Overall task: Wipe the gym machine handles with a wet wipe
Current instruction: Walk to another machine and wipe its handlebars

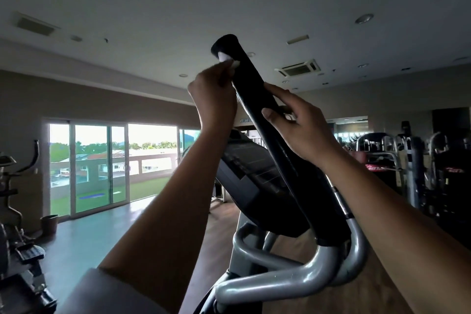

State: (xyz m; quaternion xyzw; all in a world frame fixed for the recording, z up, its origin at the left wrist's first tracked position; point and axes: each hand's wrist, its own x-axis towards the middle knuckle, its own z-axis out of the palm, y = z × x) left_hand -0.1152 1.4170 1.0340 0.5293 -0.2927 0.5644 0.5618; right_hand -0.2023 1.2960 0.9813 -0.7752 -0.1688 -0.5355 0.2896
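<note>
A long black padded handle (251,81) of a gym machine rises up and to the left in the middle of the view. My left hand (214,95) pinches a small white wet wipe (227,59) and presses it against the handle's left side near the top end. My right hand (299,122) grips the handle lower down, thumb across the front and fingers wrapped behind it. Most of the wipe is hidden by my fingers.
The machine's dark console (252,173) sits behind the handle, with grey curved metal bars (285,273) below. Another exercise machine (17,211) stands at the left. Glass sliding doors (102,166) are at the back left, weight racks (413,166) at the right.
</note>
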